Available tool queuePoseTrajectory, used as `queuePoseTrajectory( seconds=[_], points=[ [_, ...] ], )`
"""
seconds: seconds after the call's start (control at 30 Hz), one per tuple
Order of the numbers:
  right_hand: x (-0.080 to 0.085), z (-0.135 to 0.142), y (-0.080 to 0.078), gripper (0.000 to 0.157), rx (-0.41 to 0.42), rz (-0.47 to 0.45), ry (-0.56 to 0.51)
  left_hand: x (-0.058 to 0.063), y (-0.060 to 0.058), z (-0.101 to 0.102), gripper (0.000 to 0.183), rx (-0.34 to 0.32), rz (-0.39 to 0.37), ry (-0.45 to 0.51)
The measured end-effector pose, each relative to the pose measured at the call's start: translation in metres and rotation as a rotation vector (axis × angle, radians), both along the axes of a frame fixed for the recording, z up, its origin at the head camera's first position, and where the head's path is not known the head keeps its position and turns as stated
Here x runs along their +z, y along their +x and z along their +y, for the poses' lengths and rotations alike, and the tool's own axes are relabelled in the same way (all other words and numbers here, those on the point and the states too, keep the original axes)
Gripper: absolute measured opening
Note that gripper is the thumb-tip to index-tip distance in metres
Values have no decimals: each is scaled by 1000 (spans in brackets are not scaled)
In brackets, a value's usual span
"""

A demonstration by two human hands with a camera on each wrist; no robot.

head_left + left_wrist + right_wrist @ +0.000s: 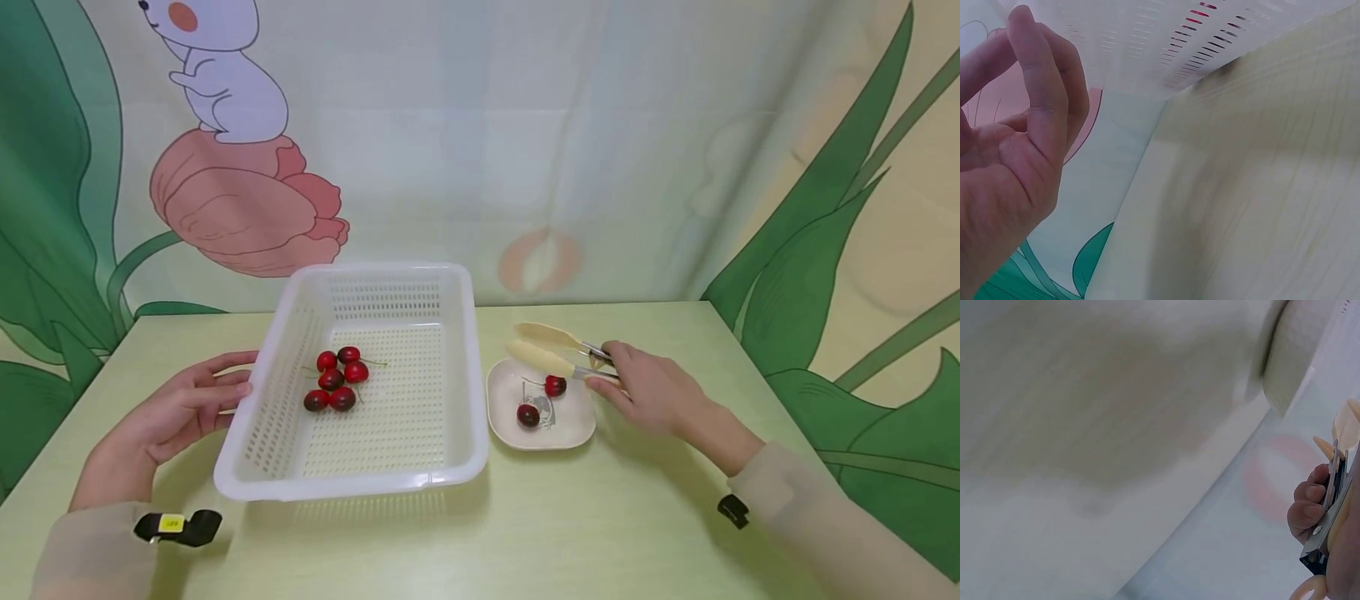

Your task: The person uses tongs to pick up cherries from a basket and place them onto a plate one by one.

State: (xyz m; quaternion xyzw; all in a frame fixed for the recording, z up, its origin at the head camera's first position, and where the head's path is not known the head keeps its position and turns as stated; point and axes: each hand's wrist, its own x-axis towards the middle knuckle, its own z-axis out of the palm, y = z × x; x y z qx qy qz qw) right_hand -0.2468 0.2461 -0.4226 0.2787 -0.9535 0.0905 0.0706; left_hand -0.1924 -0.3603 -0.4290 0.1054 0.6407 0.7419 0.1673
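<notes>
Pale sleeves (97, 554) are seen nearest, over the front edge of the bench (570, 533), a black band with a yellow label (171, 523) being worn at the left wrist. By the left hand (191, 404), its fingers bent and the foremost tips set against the left rim, a white basket (360, 487) is held, placed left of centre toward the bench's back edge; how far the lower fingers are closed cannot be told. Six cherries (331, 380) are gathered in the basket's left half. By the right hand (652, 387), with fingers curled round the metal handle, tongs (546, 360) are gripped, their cream ends parted over the back edge of a small dish (506, 429), beside the basket. Two more cherries are carried there, one (556, 387) seen just beside the lower tong arm. Behind the bench's back edge, a printed curtain (420, 167) is hung
</notes>
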Motion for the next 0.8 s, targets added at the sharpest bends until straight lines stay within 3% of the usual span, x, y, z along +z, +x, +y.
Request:
queuePoseTrajectory(
  seconds=[0.37, 0.63, 0.8],
  points=[
    [35, -16, -15, 54, 23, 43, -57, 0, 0, 0, 42, -9, 0, 8],
    [58, -43, -24, 61, 56, 32, -18, 2, -1, 0, 42, -5, -7, 13],
    [67, -60, -27, 57, 113, 34, -4, 3, 1, 0, 42, -5, -13, 3]
  ],
)
